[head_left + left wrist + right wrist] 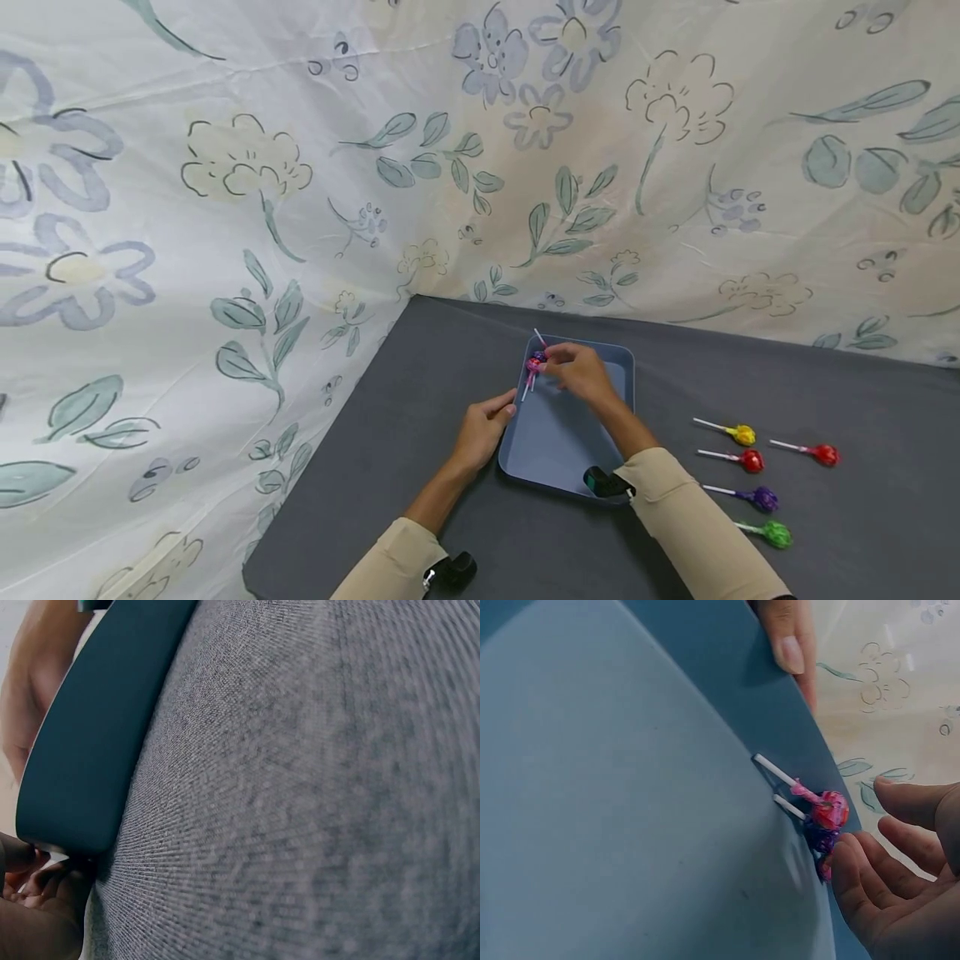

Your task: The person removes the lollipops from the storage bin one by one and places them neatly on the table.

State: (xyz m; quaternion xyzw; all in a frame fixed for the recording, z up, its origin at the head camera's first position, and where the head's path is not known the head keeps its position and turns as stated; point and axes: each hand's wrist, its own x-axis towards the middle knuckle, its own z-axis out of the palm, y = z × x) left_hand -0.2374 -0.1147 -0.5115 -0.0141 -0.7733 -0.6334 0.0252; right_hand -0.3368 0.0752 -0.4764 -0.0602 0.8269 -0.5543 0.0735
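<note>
A blue-grey tray [566, 433] lies on the dark tabletop. My left hand [480, 435] grips its left rim, with the thumb inside the wall and the fingers outside. In the tray's far left corner lie a pink lollipop [829, 810] and a purple lollipop [821, 838], sticks pointing inward. Just beyond them a third, reddish lollipop [825, 868] is partly covered by fingers. Over that corner is my right hand [579, 371], its fingertips at the lollipops and its thumb standing apart from the fingers. The left wrist view shows mostly grey cloth and the tray's edge.
Right of the tray lie several lollipops: a yellow one [742, 434], a red one [752, 460], another red one [827, 454], a purple one [763, 499] and a green one [777, 534]. Flowered cloth [525, 208] hangs behind and left of the table [442, 358].
</note>
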